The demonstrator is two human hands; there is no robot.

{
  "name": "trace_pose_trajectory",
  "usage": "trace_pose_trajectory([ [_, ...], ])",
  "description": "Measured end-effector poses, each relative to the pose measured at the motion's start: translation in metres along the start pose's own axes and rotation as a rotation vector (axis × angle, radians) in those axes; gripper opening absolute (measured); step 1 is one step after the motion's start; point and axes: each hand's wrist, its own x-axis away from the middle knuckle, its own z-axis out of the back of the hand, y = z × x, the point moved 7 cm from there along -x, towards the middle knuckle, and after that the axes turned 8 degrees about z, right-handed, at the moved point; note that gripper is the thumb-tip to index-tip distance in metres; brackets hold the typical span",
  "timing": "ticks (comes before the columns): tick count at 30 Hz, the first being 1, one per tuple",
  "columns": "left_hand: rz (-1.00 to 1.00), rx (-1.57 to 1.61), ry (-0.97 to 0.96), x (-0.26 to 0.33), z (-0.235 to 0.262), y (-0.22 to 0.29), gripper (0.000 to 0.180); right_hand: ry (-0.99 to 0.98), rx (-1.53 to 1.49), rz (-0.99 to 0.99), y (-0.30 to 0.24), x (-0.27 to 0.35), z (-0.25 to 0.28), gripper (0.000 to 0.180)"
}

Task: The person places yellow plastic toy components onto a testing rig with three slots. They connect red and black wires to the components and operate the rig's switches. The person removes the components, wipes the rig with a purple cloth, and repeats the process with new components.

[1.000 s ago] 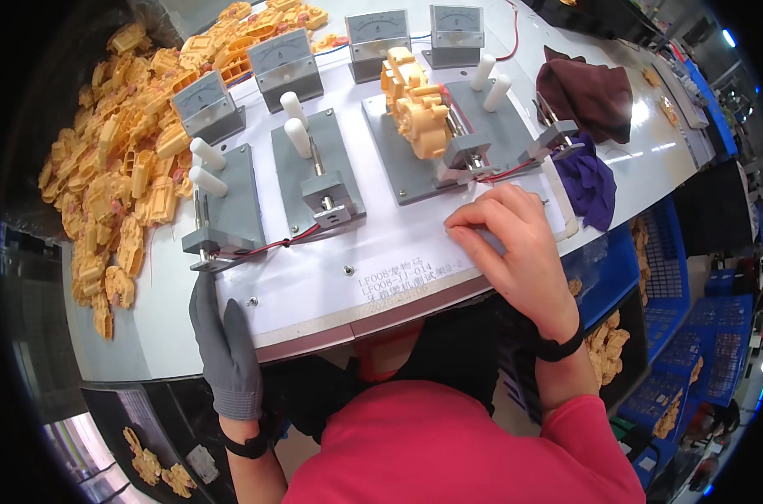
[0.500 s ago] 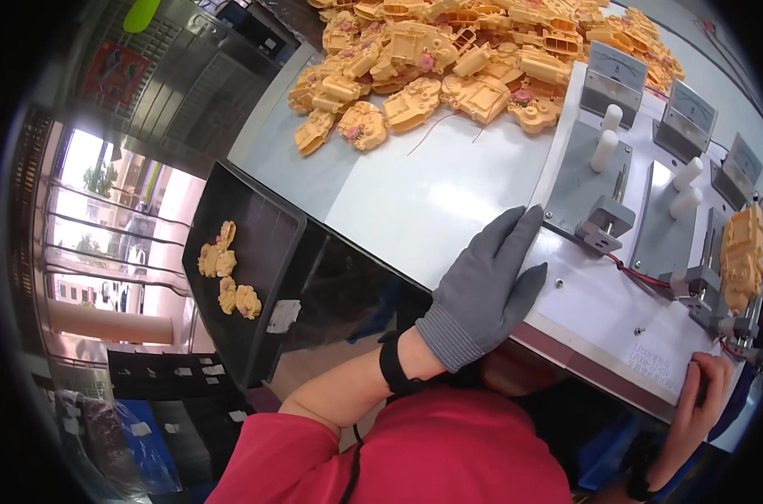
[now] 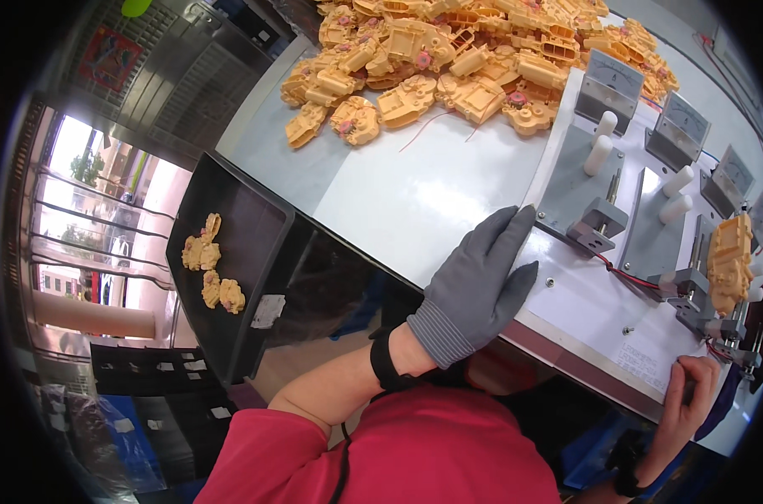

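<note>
My left hand [image 3: 482, 286], in a grey knitted glove, lies on the left edge of a white test board [image 3: 587, 294]. Its fingers are stretched out and hold nothing. At the board's front right corner rests my bare right hand [image 3: 691, 395], its fingers loosely bent, with a gap by the thumb and nothing seen in it. Beyond that hand a yellow plastic gear housing [image 3: 730, 265] stands upright in the right-hand metal fixture [image 3: 692, 294]. Another metal fixture [image 3: 598, 220] on a grey plate, with white pegs [image 3: 598, 155] behind it, holds no housing.
A large heap of yellow housings [image 3: 432, 50] covers the table's far side, with thin red wires trailing from it. Analog meters [image 3: 608, 84] stand along the board's back. A black bin [image 3: 255, 218] at the left holds several housings [image 3: 201, 252].
The whole view has shifted slightly left, showing a little more of the board's right side. Both hands keep their places on the board, and the housing stays in its fixture.
</note>
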Motion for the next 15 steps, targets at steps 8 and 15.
trace_pose_trajectory([
  [8,0.001,0.015,0.018,0.0010,-0.0002,-0.0018,0.057,0.046,0.016,0.069,-0.0022,0.0025,-0.0008,0.014],
  [15,0.035,0.028,0.004,0.0012,-0.0007,-0.0024,0.057,0.074,0.021,0.085,-0.0018,0.0038,-0.0010,0.015],
])
